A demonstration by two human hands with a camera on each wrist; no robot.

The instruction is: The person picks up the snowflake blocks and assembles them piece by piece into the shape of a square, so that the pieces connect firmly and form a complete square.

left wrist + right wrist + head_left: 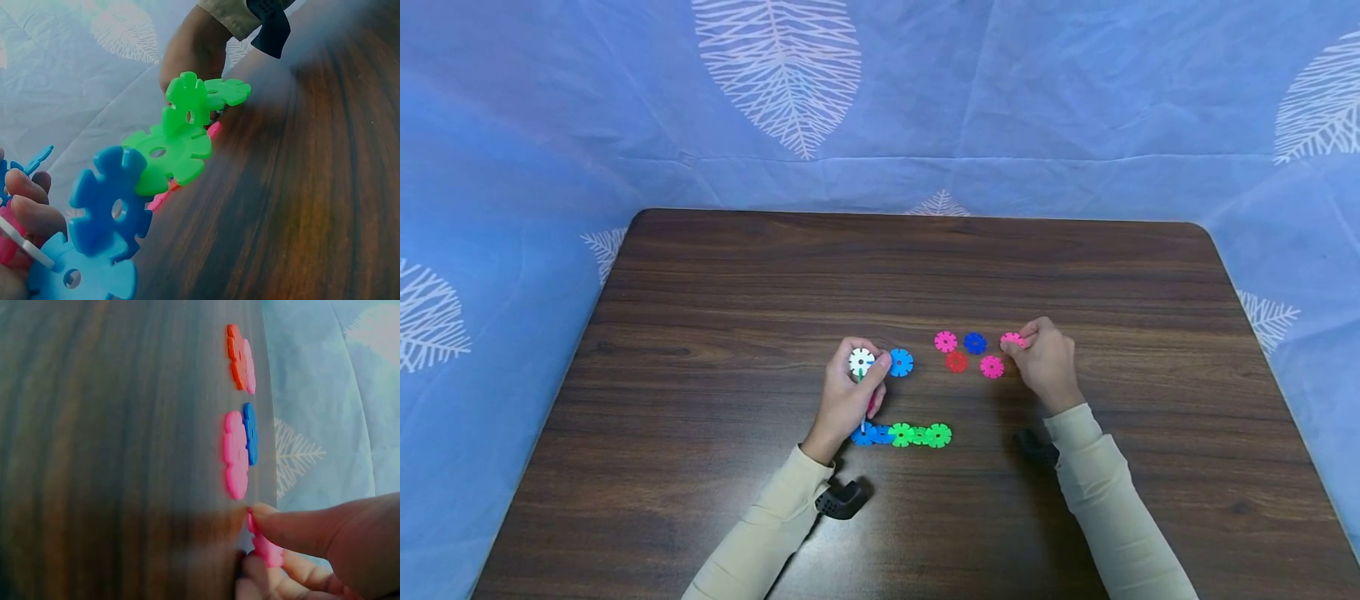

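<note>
My left hand (838, 402) grips an assembly of notched plastic flower discs slotted into each other. A white disc (859, 361) shows by the thumb, and a light blue disc (902, 363) sticks out to its right. Part of a pink disc (9, 240) is visible among the fingers in the left wrist view. From the near side, a row of blue discs (112, 206) and green discs (172, 153) extends right. My right hand (1049, 367) pinches a pink disc (267, 549) between thumb and fingers, at the right end of the loose discs.
Loose discs lie flat on the dark wooden table (737, 275) between the hands: a red one (957, 362), a dark blue one (975, 342) and two pink ones (992, 367). A blue leaf-print cloth (910, 92) hangs behind the table.
</note>
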